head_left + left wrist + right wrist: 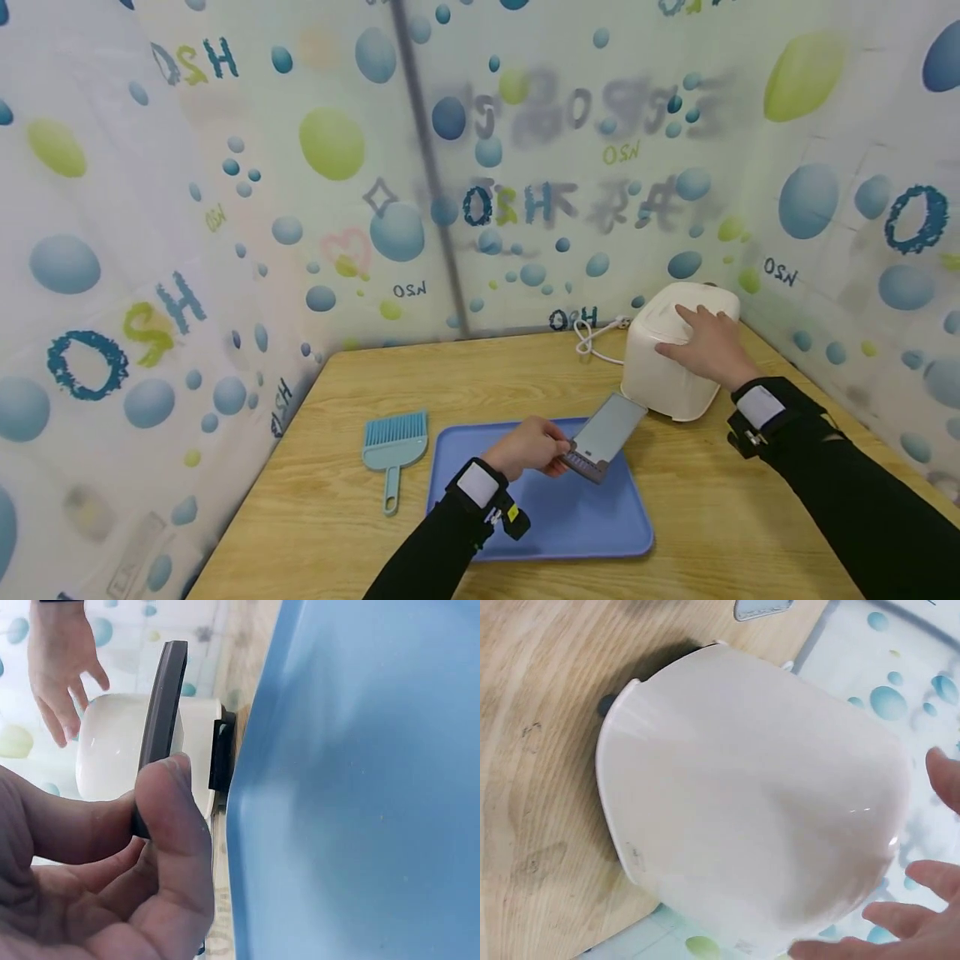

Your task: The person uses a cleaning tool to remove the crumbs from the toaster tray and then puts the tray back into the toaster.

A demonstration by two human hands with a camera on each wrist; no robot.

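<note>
My left hand [531,447] pinches the dark end of a flat grey crumb tray [611,427], thumb on one side and fingers on the other. It is held tilted above a blue tray [480,546]; the left wrist view shows its dark edge [163,705]. A cream toaster [651,367] stands behind to the right, with a dark slot [222,754] low on its side. Over the toaster's top is my right hand [708,342], fingers spread. In the right wrist view its fingers [900,919] are beside the toaster's rounded body [742,795]; whether they touch it I cannot tell.
Left of the blue tray, a light-blue brush and dustpan-like piece [394,450] lies on the wooden table [300,500]. A white cord [588,340] loops behind the toaster. Patterned sheets [480,167] hang around the table's back and sides.
</note>
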